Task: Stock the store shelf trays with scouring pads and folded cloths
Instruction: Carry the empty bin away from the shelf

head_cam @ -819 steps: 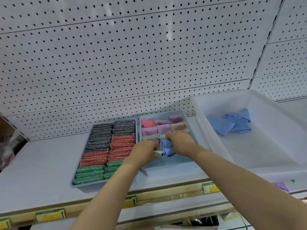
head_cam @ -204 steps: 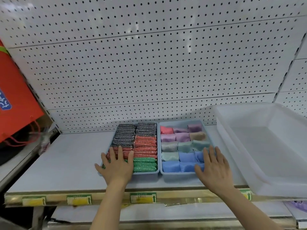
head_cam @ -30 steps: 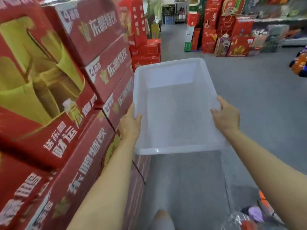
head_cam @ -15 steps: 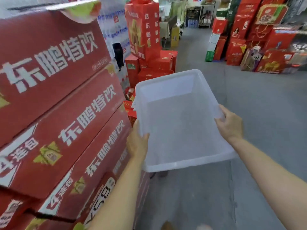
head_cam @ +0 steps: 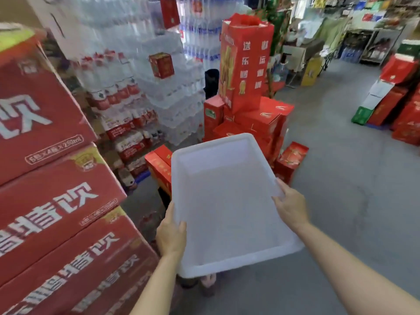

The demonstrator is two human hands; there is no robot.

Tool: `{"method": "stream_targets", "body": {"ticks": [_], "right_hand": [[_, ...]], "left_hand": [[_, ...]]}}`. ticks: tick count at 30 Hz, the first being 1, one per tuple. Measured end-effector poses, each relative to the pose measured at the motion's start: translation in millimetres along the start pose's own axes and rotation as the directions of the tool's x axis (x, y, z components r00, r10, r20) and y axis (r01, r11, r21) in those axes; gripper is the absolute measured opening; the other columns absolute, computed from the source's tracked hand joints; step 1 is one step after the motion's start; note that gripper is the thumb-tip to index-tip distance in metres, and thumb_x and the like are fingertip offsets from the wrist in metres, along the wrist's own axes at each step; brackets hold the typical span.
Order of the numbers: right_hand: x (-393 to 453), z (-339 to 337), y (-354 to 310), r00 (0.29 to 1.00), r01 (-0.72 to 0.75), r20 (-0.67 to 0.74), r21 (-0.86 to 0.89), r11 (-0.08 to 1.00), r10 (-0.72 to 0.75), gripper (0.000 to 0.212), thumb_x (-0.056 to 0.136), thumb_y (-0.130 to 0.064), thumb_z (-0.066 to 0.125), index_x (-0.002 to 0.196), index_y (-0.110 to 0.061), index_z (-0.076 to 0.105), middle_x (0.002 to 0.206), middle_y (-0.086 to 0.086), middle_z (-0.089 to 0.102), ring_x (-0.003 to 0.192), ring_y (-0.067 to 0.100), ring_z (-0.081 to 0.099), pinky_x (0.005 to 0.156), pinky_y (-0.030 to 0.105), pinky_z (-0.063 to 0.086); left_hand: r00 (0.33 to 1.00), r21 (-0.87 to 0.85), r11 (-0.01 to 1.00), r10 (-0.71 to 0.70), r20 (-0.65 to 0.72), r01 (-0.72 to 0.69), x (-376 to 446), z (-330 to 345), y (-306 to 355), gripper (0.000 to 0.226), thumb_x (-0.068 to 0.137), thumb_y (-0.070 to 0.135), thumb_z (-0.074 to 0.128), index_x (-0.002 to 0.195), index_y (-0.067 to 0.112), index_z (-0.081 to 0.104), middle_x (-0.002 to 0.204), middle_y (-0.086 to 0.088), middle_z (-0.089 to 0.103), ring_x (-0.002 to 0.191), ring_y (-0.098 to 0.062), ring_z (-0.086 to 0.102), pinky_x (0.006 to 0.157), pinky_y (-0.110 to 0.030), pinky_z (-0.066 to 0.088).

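Between stacked red drink cartons and open floor: empty white plastic bin carried, left hand and right hand gripping its side rims. No shelf trays in view; stocking probably finished.

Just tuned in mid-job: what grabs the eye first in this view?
A white plastic bin, empty, fills the centre, carried over the grey floor with the left hand gripping its left rim and the right hand gripping its right rim. Stacked red drink cartons loom along the left edge. Straight ahead stand packs of bottled water and a tall red gift box.
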State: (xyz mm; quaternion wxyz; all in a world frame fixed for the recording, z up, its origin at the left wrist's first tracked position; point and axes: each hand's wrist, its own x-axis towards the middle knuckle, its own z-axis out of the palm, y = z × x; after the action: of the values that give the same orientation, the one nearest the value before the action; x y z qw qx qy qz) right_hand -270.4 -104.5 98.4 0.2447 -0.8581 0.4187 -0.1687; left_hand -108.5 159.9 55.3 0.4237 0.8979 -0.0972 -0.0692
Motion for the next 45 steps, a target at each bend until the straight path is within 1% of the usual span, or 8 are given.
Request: {"method": "stream_targets", "body": {"ticks": [6, 13, 18, 26, 31, 35, 41, 45], "right_hand": [[92, 38, -12, 0.977, 0.136, 0.164, 0.016, 0.991, -0.136, 0.058, 0.088, -0.02, 0.061, 0.143, -0.022, 0.042, 0.117, 0.016, 0.064, 0.106, 0.035, 0.06, 0.085, 0.041, 0.048], [184, 103, -28, 0.931, 0.239, 0.268, 0.062, 0.969, -0.247, 0.058, 0.09, -0.023, 0.061, 0.144, -0.026, 0.04, 0.118, 0.011, 0.064, 0.107, 0.031, 0.06, 0.087, 0.04, 0.047], [220, 136, -25, 0.899, 0.268, 0.328, 0.112, 0.957, -0.29, 0.059, 0.09, -0.018, 0.061, 0.145, -0.024, 0.04, 0.126, 0.007, 0.061, 0.114, 0.027, 0.057, 0.085, 0.032, 0.041], [251, 183, -5, 0.863, 0.315, 0.389, 0.081, 0.946, -0.321, 0.057, 0.09, -0.02, 0.062, 0.144, -0.022, 0.042, 0.12, 0.008, 0.063, 0.101, 0.03, 0.062, 0.073, 0.037, 0.047], [258, 193, 9, 0.848, 0.381, 0.375, 0.061, 0.923, -0.375, 0.059, 0.086, -0.019, 0.068, 0.141, -0.02, 0.046, 0.121, 0.007, 0.065, 0.09, 0.035, 0.067, 0.062, 0.039, 0.049], [262, 196, 12, 0.83, 0.414, 0.376, 0.082, 0.907, -0.413, 0.058, 0.087, -0.02, 0.066, 0.141, -0.017, 0.045, 0.128, 0.003, 0.062, 0.095, 0.031, 0.066, 0.064, 0.039, 0.051], [263, 189, 12, 0.826, 0.376, 0.432, 0.06, 0.925, -0.363, 0.061, 0.091, -0.033, 0.057, 0.146, -0.034, 0.032, 0.113, -0.005, 0.065, 0.076, 0.021, 0.065, 0.056, 0.035, 0.05], [261, 172, 10, 0.794, 0.368, 0.515, 0.017, 0.929, -0.324, 0.063, 0.093, -0.035, 0.054, 0.149, -0.036, 0.024, 0.134, -0.01, 0.053, 0.094, 0.016, 0.064, 0.063, 0.028, 0.04]], "left_hand": [[0.981, 0.037, 0.989, -0.138, -0.133, 0.144, 33, 25, -1, 0.067, 0.088, 0.021, 0.058, 0.146, 0.041, 0.033, 0.114, 0.004, 0.068, 0.087, -0.022, 0.066, 0.078, -0.04, 0.058], [0.938, 0.011, 0.966, -0.247, -0.243, 0.257, 95, 60, -14, 0.067, 0.088, 0.018, 0.06, 0.147, 0.038, 0.034, 0.118, 0.003, 0.067, 0.095, -0.02, 0.066, 0.086, -0.034, 0.054], [0.895, 0.067, 0.922, -0.35, -0.278, 0.381, 115, 85, -23, 0.067, 0.088, 0.025, 0.059, 0.147, 0.043, 0.031, 0.113, 0.004, 0.068, 0.091, -0.02, 0.065, 0.079, -0.031, 0.054], [0.853, 0.137, 0.873, -0.405, -0.33, 0.467, 121, 122, -30, 0.067, 0.092, 0.032, 0.058, 0.149, 0.043, 0.026, 0.128, 0.0, 0.061, 0.109, -0.025, 0.062, 0.09, -0.033, 0.048], [0.844, 0.188, 0.851, -0.412, -0.344, 0.491, 121, 138, -28, 0.068, 0.094, 0.032, 0.055, 0.15, 0.046, 0.019, 0.13, 0.0, 0.056, 0.109, -0.026, 0.061, 0.086, -0.035, 0.047], [0.846, 0.209, 0.848, -0.4, -0.351, 0.488, 120, 143, -28, 0.068, 0.095, 0.031, 0.054, 0.151, 0.044, 0.017, 0.131, 0.0, 0.055, 0.109, -0.026, 0.061, 0.088, -0.037, 0.05], [0.878, 0.234, 0.852, -0.42, -0.23, 0.469, 115, 130, -20, 0.075, 0.096, 0.033, 0.052, 0.152, 0.043, 0.004, 0.144, 0.002, 0.047, 0.122, -0.021, 0.054, 0.095, -0.033, 0.044], [0.868, 0.15, 0.856, -0.475, -0.147, 0.494, 100, 115, -18, 0.076, 0.092, 0.035, 0.059, 0.151, 0.046, 0.012, 0.142, 0.006, 0.049, 0.121, -0.014, 0.054, 0.102, -0.032, 0.041]]}}
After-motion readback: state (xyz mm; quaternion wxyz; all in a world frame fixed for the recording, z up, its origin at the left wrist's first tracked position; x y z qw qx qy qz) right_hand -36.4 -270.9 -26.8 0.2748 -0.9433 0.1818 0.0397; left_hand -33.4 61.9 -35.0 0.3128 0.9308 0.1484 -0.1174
